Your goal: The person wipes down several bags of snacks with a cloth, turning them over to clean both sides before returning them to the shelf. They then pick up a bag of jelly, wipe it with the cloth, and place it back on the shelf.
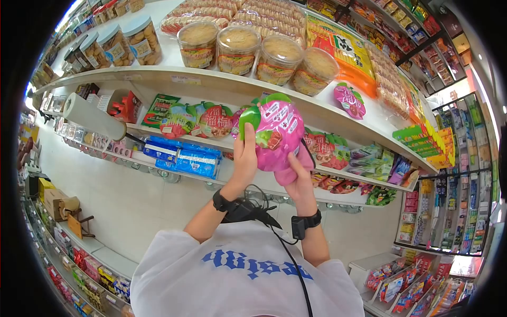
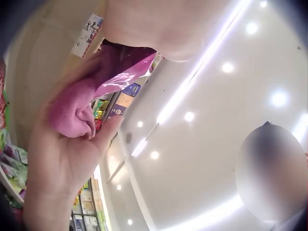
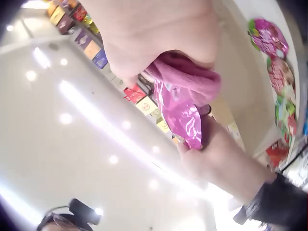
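While the left hand (image 1: 245, 161) pinches a pink packet (image 1: 280, 124), the right hand (image 1: 302, 185) grips pink cloth (image 1: 285, 176) near "溜溜梅" packets (image 1: 214, 121).

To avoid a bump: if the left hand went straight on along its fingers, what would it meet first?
Beyond the pink bag in the left hand, probably the upper shelf edge; depth is unclear.

Glossy magenta foil pouch (image 3: 179, 114), its lower edge gripped by the left hand (image 3: 219, 147), which wears a black wrist strap (image 3: 272, 199). Directly above the pouch, the right hand (image 3: 156, 33) holds a soft pink cloth (image 3: 187, 79), which overlaps the pouch's upper part. To the pouch's right, well apart: a row of pink, red and green plastic packets (image 3: 280, 74). To its left: a white ceiling (image 3: 43, 144) with a long bright strip light (image 3: 98, 113).
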{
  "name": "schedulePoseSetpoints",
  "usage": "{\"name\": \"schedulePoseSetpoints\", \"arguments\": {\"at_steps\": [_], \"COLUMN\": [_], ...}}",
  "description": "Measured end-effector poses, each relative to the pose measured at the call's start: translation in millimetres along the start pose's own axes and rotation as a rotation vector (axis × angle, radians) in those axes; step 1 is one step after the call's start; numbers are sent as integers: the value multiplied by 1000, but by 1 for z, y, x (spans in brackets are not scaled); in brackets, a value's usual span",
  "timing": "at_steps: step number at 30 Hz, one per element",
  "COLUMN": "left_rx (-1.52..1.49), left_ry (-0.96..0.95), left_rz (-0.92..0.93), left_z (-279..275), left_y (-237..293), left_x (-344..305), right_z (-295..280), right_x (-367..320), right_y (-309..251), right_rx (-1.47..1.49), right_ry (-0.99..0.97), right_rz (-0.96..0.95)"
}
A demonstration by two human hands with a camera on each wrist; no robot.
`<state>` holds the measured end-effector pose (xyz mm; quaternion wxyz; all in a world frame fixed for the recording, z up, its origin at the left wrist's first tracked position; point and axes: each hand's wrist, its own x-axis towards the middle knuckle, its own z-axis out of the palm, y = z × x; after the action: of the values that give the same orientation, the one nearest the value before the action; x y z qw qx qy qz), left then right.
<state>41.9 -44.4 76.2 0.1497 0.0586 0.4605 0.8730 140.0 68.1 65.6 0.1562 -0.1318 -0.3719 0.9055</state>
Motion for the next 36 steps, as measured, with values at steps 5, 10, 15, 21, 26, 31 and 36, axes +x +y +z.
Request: {"name": "schedulePoseSetpoints", "arguments": {"at_steps": [5, 10, 15, 21, 26, 31, 36], "left_rx": [318, 285, -483, -453, -572, -274, -19], "left_ry": [-203, -191, -422, -138, -235, -208, -277], "left_rz": [68, -17, -582, -467, -405, -321, -276], "left_z": [-25, -25, -2, 35, 52, 74, 97], "left_y": [6, -13, 22, 17, 1, 6, -24], "left_x": [2, 14, 10, 14, 19, 4, -13], "right_z": [-4, -9, 1, 6, -17, -84, -107], "right_x": [-1, -3, -8, -30, -40, -24, -25], "right_y": [12, -13, -44, -52, -99, -114, -107], "right_rx": [-149, -831, -1514, -1688, -1567, -692, 91], "right_ry": [73, 287, -147, -414, -576, 167, 116], "right_rz": [38, -389, -659, -682, -673, -499, -12]}}
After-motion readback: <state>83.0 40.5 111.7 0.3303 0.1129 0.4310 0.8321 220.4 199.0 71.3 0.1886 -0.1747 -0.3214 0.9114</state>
